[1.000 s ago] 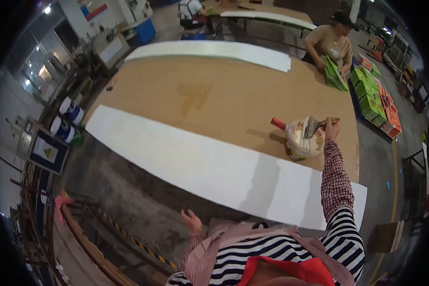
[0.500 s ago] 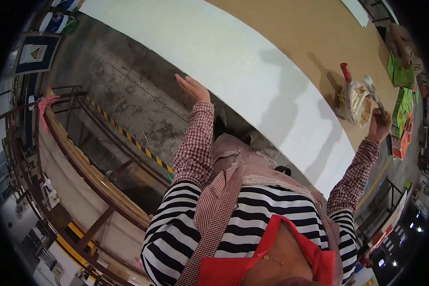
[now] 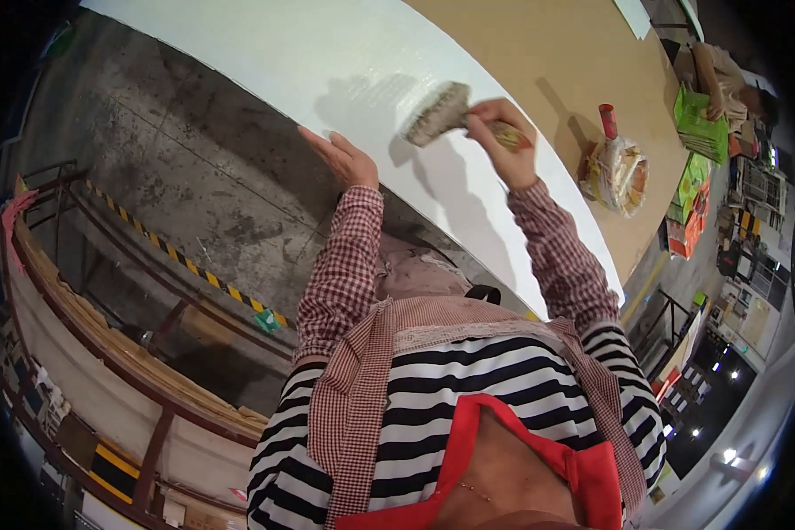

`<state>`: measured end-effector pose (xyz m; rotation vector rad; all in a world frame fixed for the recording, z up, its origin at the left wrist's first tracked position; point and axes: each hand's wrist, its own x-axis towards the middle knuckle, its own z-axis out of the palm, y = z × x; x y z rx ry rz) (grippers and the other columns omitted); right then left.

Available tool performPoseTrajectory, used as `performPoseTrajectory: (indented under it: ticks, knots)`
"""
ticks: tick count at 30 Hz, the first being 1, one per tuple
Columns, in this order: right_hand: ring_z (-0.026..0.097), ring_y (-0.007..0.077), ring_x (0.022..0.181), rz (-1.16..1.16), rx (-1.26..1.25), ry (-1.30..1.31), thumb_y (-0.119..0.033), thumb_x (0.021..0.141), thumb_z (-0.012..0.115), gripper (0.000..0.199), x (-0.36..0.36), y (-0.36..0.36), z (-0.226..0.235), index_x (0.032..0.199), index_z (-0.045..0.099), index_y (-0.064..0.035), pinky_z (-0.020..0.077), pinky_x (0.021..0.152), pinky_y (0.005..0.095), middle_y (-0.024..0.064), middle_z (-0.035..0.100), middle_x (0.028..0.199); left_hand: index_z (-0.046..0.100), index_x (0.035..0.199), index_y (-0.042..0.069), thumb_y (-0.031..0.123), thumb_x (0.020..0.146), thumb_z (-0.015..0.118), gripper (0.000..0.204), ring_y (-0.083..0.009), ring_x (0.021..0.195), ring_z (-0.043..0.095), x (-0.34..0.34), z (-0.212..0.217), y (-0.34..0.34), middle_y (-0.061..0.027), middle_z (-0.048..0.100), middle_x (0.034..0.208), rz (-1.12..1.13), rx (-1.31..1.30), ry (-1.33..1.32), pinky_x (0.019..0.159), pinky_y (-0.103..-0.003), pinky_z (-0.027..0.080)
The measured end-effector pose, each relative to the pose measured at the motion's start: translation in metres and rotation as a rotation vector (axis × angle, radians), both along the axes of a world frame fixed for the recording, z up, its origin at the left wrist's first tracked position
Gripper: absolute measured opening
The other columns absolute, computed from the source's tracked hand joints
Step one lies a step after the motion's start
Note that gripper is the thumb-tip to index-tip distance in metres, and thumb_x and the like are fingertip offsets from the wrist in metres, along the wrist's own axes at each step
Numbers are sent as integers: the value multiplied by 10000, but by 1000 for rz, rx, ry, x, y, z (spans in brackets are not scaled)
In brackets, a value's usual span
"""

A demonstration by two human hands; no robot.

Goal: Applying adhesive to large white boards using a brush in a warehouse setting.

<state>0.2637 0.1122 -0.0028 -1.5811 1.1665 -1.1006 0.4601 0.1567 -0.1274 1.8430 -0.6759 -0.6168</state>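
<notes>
A wide brush with pale, worn bristles is gripped by its handle in my right hand, held over the white sheet. Wet, shiny streaks show on the sheet beyond the bristles. Along the sheet's near left edge, my left hand is open with its fingers stretched out, at or just beside the edge; whether it touches cannot be made out. Right of the sheet, a plastic-lined tub stands on the brown board, with a red cylinder upright at its far rim.
Stacks of green bags and orange-green packages lie at the right, where another person's hand rests. A metal rack with long boards stands at the left, beside black-and-yellow floor tape.
My right hand has swung left from beside the tub to over the white sheet, carrying the brush. My left hand stays near the edge, fingers still stretched. The whole view has shifted slightly.
</notes>
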Motion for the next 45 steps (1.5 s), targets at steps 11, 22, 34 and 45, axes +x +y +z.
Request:
performPoseTrajectory:
  ticks: [11, 22, 34, 45]
  knots:
    - [559, 120, 698, -103, 72, 351, -54, 795, 704, 158, -137, 105, -4, 743, 580, 29, 439, 634, 250, 69, 579, 716, 83, 1493, 11, 238, 1035, 213, 528, -313, 1425, 185, 1, -7, 3, -169, 88, 1559, 35, 12, -217, 1160, -413, 272]
    - [584, 94, 659, -208, 215, 230, -115, 830, 731, 156, -174, 119, 31, 836, 642, 12, 497, 599, 228, 35, 626, 755, 126, 1487, 2, 258, 1038, 227, 527, -318, 1405, 243, 2, -19, 7, -169, 105, 1557, 53, 8, -252, 1119, -379, 345]
    - [596, 91, 728, 101, 50, 216, -147, 778, 771, 243, -33, -12, -34, 761, 592, 16, 500, 660, 255, 43, 637, 736, 110, 1489, 1, 262, 1037, 218, 533, -322, 1405, 242, -3, -3, 10, -180, 111, 1554, 12, 68, -105, 1140, -374, 307]
    - [588, 98, 628, -155, 514, 457, -76, 823, 685, 170, -221, 138, 24, 759, 546, -3, 530, 567, 238, 46, 588, 707, 123, 1489, 12, 225, 1033, 253, 520, -325, 1381, 302, -4, -19, 8, -170, 118, 1557, 59, -11, -206, 1109, -383, 355]
